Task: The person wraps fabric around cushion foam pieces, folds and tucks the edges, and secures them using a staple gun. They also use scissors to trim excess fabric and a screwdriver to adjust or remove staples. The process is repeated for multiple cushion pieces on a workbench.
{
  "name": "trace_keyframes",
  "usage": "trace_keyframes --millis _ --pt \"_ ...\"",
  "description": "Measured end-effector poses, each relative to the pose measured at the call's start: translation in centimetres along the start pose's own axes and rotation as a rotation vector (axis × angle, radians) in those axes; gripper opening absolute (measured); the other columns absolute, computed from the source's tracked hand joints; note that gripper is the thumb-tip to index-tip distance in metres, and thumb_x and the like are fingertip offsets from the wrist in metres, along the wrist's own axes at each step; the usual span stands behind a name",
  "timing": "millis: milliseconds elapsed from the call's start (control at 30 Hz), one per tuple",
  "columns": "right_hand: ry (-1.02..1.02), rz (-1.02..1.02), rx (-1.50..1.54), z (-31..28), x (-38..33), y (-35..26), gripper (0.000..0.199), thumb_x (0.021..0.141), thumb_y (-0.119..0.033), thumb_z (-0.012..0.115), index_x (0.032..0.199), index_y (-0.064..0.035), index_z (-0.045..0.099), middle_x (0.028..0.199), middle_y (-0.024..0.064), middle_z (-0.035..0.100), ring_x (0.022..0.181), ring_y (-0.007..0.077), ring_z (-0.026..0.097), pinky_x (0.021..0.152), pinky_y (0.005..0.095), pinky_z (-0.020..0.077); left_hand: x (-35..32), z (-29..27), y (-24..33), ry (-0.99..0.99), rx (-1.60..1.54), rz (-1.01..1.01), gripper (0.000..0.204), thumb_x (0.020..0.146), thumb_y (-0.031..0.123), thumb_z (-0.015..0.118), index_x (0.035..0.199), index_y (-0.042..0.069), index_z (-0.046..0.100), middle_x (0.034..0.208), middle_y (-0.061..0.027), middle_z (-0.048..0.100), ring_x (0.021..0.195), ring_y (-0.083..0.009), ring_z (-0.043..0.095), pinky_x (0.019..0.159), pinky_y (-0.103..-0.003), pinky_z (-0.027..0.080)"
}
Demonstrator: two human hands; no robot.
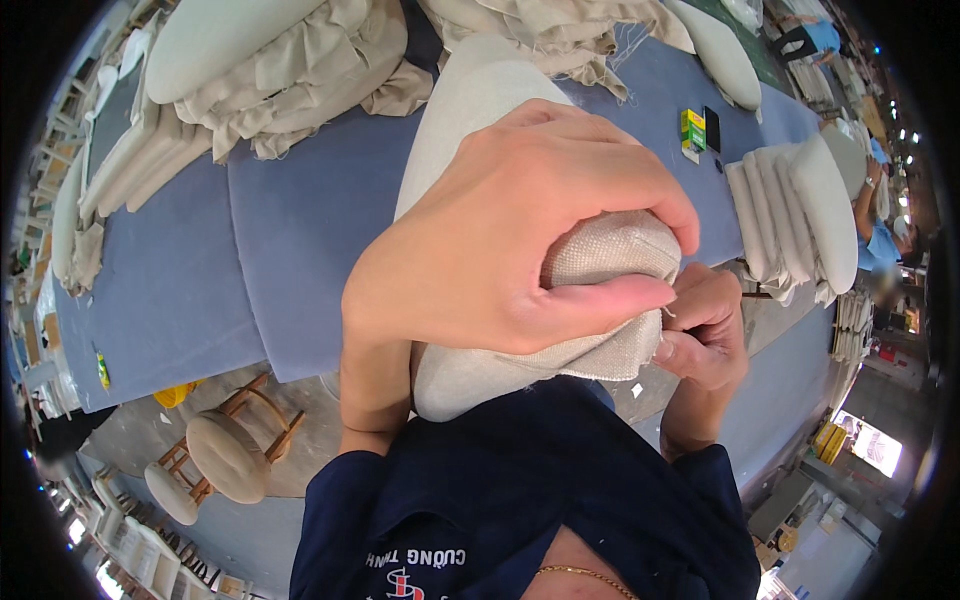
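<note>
A pale beige upholstered seat pad stands tilted in front of my chest, one end near the blue table and the other against my dark shirt. My left hand wraps over it from above, fingers and thumb curled round a bunched corner of its woven fabric. Just right of that corner, my right hand is closed, thumb and fingertips pinching the loose fabric edge, where a short thread hangs. The pad's middle is hidden behind my left hand and wrist.
Padded pieces with frayed fabric pile up on the blue table. At right stand more pads, near a green-yellow box and a dark phone-like slab. A wooden-framed seat is at lower left; a person in blue is far right.
</note>
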State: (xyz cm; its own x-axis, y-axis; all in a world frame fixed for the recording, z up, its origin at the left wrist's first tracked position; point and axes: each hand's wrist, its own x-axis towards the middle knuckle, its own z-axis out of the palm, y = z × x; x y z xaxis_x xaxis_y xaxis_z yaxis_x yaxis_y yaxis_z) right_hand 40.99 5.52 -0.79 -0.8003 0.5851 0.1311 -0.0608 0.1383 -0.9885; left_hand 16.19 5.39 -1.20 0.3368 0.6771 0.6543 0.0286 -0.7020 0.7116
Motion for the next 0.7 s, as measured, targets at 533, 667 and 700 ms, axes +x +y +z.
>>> trace_keyframes --millis 533,667,700 --pt "0.076 -0.175 -0.074 1.4 -0.8 2.2 0.04 0.089 -0.006 0.074 0.057 -0.0024 0.048 0.05 0.0047 0.04 0.039 0.0208 0.039 0.043 0.0355 0.0247 0.3 -2.0 0.5 -0.089 -0.004 -0.012 0.045 0.057 0.004 0.084 0.1 -0.001 0.072 0.096 -0.0115 0.073 0.092 -0.0285 0.067 0.092 -0.042 0.047" --pt "0.245 -0.305 -0.183 4.2 -0.2 3.9 0.027 0.085 -0.007 0.075 0.065 0.0007 0.058 0.053 0.0059 0.045 0.041 0.021 0.043 0.043 0.0341 0.0288 0.3 -2.1 0.5 -0.091 -0.011 0.002 0.046 0.055 0.003 0.083 0.1 -0.002 0.072 0.095 -0.0125 0.072 0.093 -0.0284 0.067 0.093 -0.044 0.047" --pt "0.285 -0.338 -0.186 4.4 0.0 4.1 0.025 0.086 -0.007 0.075 0.067 0.0009 0.06 0.054 0.0063 0.046 0.042 0.0213 0.044 0.043 0.0339 0.0297 0.4 -2.1 0.6 -0.086 -0.005 0.002 0.046 0.055 0.003 0.083 0.1 -0.002 0.072 0.095 -0.013 0.072 0.093 -0.0284 0.067 0.093 -0.044 0.047"
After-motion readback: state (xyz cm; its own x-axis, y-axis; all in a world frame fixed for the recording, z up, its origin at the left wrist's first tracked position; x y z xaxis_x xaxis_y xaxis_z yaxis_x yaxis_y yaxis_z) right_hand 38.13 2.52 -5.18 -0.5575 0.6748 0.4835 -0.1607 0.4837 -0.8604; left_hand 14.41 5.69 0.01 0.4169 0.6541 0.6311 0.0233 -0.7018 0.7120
